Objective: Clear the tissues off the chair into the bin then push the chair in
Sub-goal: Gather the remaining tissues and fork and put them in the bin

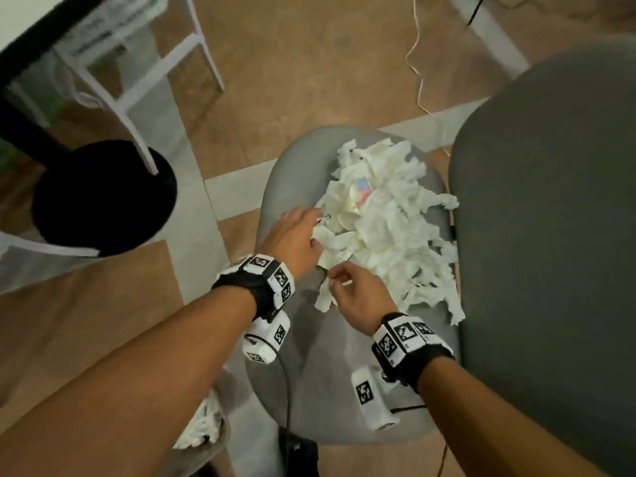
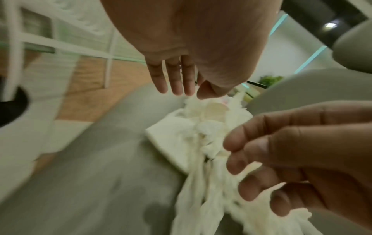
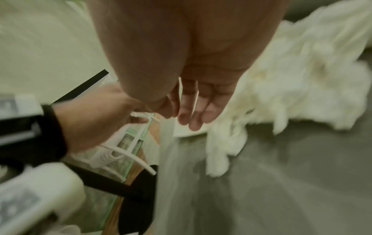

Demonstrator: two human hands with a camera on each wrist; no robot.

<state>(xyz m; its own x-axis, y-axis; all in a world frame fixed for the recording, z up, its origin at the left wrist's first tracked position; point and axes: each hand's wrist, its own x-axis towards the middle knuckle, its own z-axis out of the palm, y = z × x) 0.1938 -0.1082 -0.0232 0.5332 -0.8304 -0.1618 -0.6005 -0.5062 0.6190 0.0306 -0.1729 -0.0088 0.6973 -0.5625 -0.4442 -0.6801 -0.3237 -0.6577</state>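
Tissues piled mid-frame on the grey chair seat. Left hand is released, fingers straight, touching the pile's left edge. Right hand has its fingers curled into the lower strands; blurred, can't confirm the grasp.

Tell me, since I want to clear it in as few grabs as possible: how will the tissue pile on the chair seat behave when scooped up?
The tissue pile looks torn into loose strips, so it will likely come up floppy and light, with bits trailing. Strands already dangle near the right hand, so pieces will probably drop off. Squeezing between it and the left hand should compress it.
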